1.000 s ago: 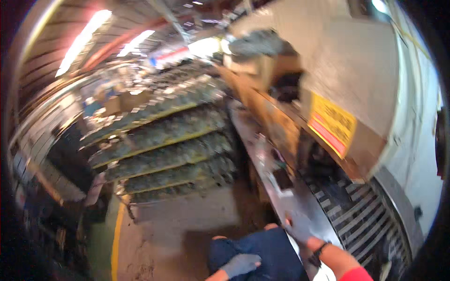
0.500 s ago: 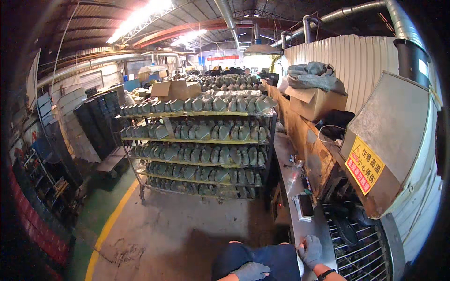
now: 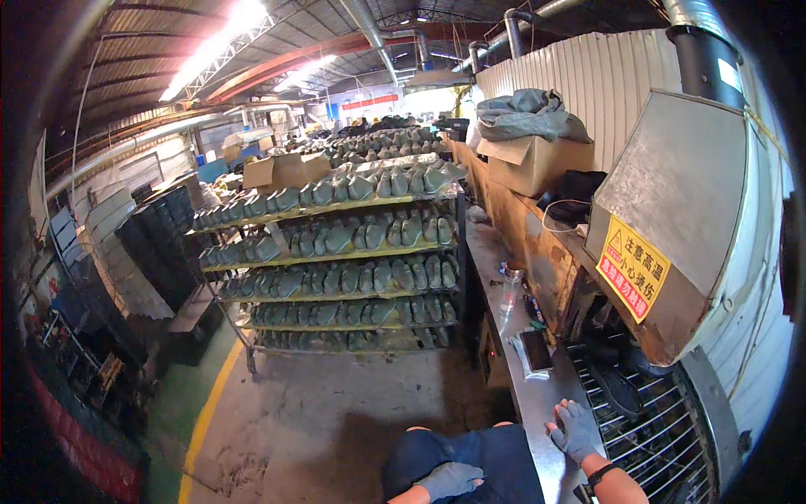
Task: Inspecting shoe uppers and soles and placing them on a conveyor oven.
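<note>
My right hand point(image 3: 576, 429), in a grey glove, lies flat with fingers spread on the steel side table point(image 3: 537, 395), next to the slatted conveyor point(image 3: 655, 437). My left hand point(image 3: 449, 480), also gloved, rests loosely closed on my thigh over dark blue shorts point(image 3: 470, 458). Neither hand holds anything. A dark phone point(image 3: 536, 350) lies on the steel table ahead of my right hand. A dark shoe sole point(image 3: 615, 388) sits on the conveyor slats to the right.
A wheeled rack point(image 3: 336, 277) with several shelves of grey-green shoe lasts stands ahead across the concrete floor. A metal hood with a yellow warning sign point(image 3: 635, 269) overhangs the conveyor. A cardboard box point(image 3: 531, 160) with cloth sits atop the wooden wall. Black crates point(image 3: 159, 244) stack at left.
The view has swung level and steadied from a tilted blur. My right hand has settled flat on the steel table; my left stays on my thigh.
</note>
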Demonstrator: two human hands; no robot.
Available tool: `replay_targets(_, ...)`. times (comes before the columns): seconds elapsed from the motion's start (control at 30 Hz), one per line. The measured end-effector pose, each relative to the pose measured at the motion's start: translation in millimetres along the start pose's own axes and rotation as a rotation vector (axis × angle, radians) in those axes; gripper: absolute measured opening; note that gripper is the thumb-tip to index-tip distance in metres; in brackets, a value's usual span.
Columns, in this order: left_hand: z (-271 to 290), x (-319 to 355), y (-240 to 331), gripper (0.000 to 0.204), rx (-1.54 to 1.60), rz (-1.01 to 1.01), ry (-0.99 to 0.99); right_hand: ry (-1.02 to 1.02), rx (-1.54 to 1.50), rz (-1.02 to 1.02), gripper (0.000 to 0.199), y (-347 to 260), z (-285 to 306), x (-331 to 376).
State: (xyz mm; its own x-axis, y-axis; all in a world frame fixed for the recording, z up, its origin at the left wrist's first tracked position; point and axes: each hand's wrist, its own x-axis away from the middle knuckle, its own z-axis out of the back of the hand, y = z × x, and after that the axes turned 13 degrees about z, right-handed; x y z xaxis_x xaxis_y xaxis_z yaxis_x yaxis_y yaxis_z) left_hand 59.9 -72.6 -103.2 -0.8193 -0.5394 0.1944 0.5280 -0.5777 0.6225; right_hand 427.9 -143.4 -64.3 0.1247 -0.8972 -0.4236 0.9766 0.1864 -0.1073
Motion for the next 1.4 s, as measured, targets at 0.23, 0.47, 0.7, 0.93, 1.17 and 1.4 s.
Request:
replay_targets(0.23, 3, 2, 1, 0.030, -0.057, -0.022, 0.001, 0.064, -0.090, 0.021, 0.060, 8, -8, 1)
replay_targets(0.47, 8, 7, 8, 0.031, -0.003, -0.051, 0.101, 0.098, -0.057, 0.016, 0.056, 7, -12, 4)
replay_targets(0.7, 24, 18, 34, 0.034, 0.021, -0.002, 0.096, 0.077, -0.034, 0.016, 0.055, 10, -8, 4)
replay_targets(0.93, 22, 16, 32, 0.034, -0.024, 0.007, 0.112, 0.071, -0.028, 0.028, 0.055, 10, -12, 2)
replay_targets(1.17, 9, 0, 22, 0.030, -0.145, 0.111, -0.097, 0.153, -0.073, -0.002, 0.056, 3, -7, 2)
replay_targets(1.4, 14, -2, 29, 0.025, -0.116, 0.048, 0.049, 0.100, -0.044, -0.152, 0.056, 48, -9, 9)
